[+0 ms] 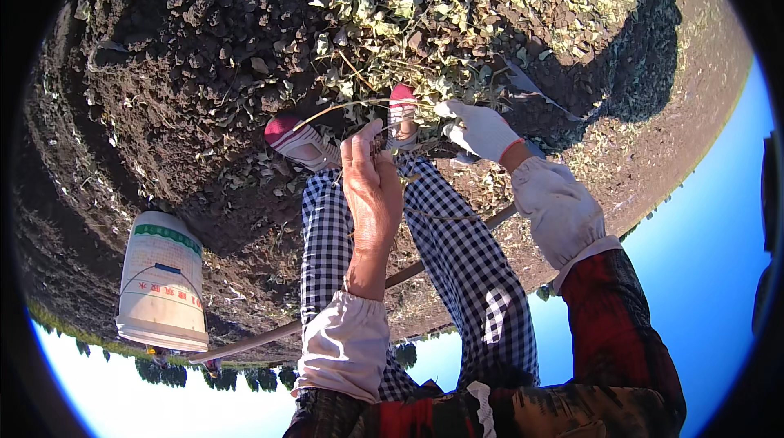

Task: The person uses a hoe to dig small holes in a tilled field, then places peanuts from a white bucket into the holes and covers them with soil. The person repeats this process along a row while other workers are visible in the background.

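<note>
My bare left hand [372,190] is raised in front of my shins, its fingers and thumb closed on thin dry plant stems. To its right, my right hand [478,128], in a white knit glove, pinches the leafy end of a long dry vine [343,106]. The vine arches left above my left fingertips, over my shoes. Small dark clumps show between my left fingers, too unclear to name. Dry, pale green leaves [404,6] lie heaped just beyond my feet.
Striped shoes with red toes [300,142] stand on cloddy soil [184,95]. A white plastic bucket [162,291] with writing stands at the left. A wooden pole [263,338] crosses behind my legs. Torn plastic film [533,85] lies at the right, by my shadow.
</note>
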The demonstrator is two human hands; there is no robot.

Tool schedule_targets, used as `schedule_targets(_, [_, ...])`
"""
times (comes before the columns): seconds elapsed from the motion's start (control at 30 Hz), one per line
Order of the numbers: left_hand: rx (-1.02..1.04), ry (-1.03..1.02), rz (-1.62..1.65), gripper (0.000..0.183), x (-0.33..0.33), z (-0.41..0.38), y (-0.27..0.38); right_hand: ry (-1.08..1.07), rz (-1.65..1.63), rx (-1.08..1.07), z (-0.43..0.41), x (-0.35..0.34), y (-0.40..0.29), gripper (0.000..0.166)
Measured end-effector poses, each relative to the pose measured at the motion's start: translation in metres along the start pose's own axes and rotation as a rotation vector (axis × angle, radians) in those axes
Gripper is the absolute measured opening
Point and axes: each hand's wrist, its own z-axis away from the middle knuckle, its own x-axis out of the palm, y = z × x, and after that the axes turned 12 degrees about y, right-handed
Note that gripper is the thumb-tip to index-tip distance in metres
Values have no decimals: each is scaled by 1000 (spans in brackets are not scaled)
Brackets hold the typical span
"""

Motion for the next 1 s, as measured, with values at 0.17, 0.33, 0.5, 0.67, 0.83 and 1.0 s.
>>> schedule_targets(0.17, [-54,-3,47,32,-5,2,-11,26,-984,535,-34,-61,-27,33])
schedule_targets(0.33, [-118,-48,196,22,6,4,-2,429,-1009,518,-92,-36,10,23])
schedule_targets(0.5, [-131,-31,125,22,-2,2,-5,293,-54,507,-64,36,37,26])
schedule_targets(0.67, [-63,14,146,20,-2,2,-3,314,-1090,843,6,63,69,25])
schedule_targets(0.83, [-63,52,170,19,-6,3,-15,266,-232,478,6,35,64,24])
schedule_targets(1.0, [-149,-2,130,19,-16,3,-7,457,-249,508,-39,-8,55,33])
